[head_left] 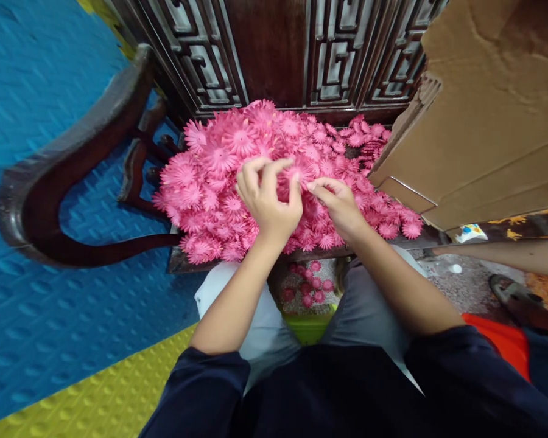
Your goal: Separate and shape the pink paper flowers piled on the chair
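L hand [268,198] & R hand [338,204] meet fingertip-to-fingertip over the flower pile [210,182], both pinching one pink flower [298,173] between them, L w/ more grip.

We reach forward with both bare forearms, dark sleeves pushed up to the elbows. Our left hand [267,198] arches, knuckles up, fingers curled, thumb and fingertips pinched in a tight grip. Our right hand [340,204] lies just beside it, lower, its fingers drawn together and pointing toward the left.
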A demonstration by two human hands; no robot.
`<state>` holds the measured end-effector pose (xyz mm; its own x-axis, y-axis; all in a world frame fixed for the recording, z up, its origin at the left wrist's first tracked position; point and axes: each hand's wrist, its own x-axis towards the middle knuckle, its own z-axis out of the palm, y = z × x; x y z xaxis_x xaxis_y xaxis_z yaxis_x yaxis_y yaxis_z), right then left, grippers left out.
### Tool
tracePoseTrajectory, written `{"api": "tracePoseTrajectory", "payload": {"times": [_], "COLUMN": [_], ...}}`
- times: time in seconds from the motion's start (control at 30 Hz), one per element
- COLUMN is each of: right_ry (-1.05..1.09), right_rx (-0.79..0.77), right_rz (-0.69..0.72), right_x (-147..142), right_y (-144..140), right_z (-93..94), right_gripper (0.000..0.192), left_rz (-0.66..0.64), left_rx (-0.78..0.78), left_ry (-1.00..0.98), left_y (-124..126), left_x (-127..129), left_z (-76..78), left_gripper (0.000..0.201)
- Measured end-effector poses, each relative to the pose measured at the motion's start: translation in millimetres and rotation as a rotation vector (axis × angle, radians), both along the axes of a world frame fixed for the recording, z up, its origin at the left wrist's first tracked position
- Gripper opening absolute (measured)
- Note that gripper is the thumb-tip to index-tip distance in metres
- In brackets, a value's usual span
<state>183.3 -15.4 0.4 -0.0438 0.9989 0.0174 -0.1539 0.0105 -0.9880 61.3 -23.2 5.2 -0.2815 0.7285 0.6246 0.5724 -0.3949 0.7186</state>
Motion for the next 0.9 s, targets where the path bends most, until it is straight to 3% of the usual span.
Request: {"api": "tracePoseTrajectory", "payload": {"times": [0.13,0.27,0.37,0.57,0.77,0.9], "right_ry": [-0.061,-0.1,-0.096,-0.092,-0.086,-0.149], "right_rx": [0.067,0.135,0.174,0.222,0.25,0.232], "right_rz": [0.0,-0.017,-0.017,0.11,0.208,0.212], "right_x": [5,9,12,25,31,30], "right_y": [3,3,2,2,5,5], "right_z": [-0.7,-0.9,0.5,9.4,13.7,13.8], "right_gripper": [0.009,0.01,0.011,0.019,0.017,0.022], "left_rz": [-0.102,-0.12,-0.24,-0.693,-0.773,-0.745], "left_rx": [-0.057,-0.075,-0.142,-0.372,-0.454,-0.388], "left_ry": [0.168,0.193,0.064,-0.406,-0.595,-0.543], "left_y": [-2,1,4,11,9,8], "left_x": [-4,-3,-4,-11,-9,-11], "left_z": [3.9,3.5,4.6,6.0,6.7,8.7], "left_gripper": [0.016,0.014,0.014,0.018,0.014,0.008]}}
